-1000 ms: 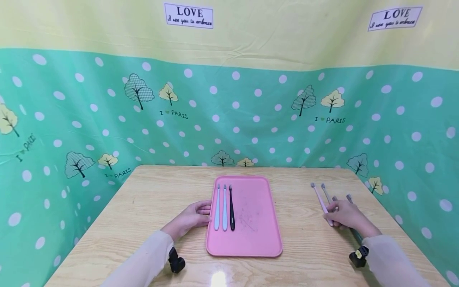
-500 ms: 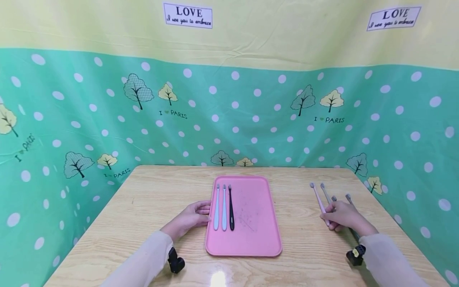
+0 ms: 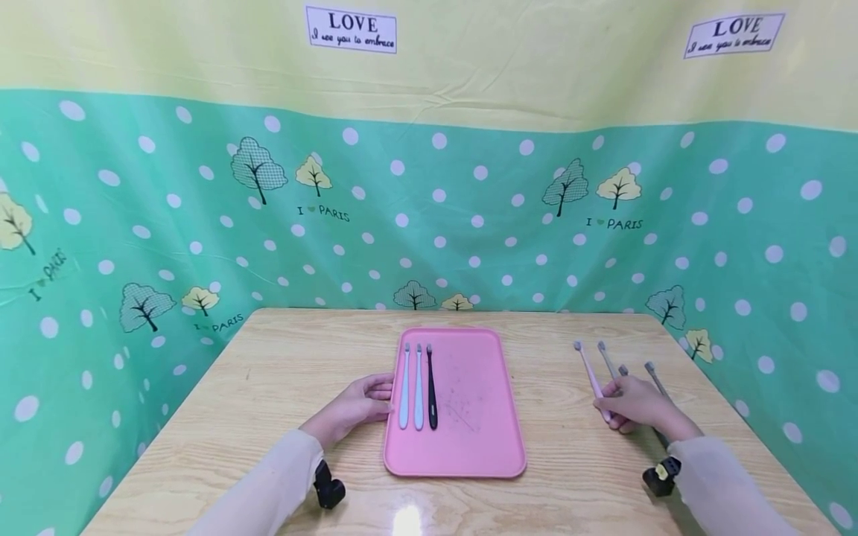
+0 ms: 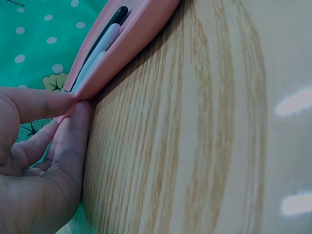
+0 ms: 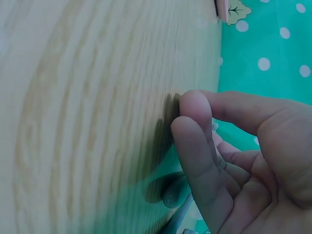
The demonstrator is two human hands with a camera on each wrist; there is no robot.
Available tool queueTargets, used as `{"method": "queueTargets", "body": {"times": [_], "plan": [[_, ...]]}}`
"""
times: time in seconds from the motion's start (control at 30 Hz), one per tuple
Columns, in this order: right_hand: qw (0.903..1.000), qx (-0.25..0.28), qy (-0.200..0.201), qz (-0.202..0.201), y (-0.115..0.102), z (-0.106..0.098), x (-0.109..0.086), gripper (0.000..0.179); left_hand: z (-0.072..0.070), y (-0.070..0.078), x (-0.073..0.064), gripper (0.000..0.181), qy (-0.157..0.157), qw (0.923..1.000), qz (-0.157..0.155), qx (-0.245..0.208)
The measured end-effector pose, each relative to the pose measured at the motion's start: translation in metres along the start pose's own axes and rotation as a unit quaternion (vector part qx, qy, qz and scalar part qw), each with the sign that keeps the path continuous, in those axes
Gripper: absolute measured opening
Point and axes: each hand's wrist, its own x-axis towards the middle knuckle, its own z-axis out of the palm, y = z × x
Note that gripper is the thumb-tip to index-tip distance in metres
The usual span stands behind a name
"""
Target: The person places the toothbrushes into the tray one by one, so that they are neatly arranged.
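With our right grip pinching the pink toothbrush by its handle, beside other toothbrushes on the surface, we should lift it clear of them; our left grip holds the pink tray's edge.

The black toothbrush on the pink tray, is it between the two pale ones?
No, the black toothbrush lies to the right of both pale toothbrushes on the pink tray.

There are seven toothbrushes and one tray
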Motion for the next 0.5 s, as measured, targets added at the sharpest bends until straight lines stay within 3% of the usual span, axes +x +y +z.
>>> {"method": "queueTargets", "body": {"times": [0.5], "plan": [[0.9979, 0.057, -0.027, -0.015, -0.0069, 0.006, 0.0022, 0.031, -0.0012, -0.0008, 0.0014, 0.067, -0.006, 0.9999, 0.006, -0.012]]}}
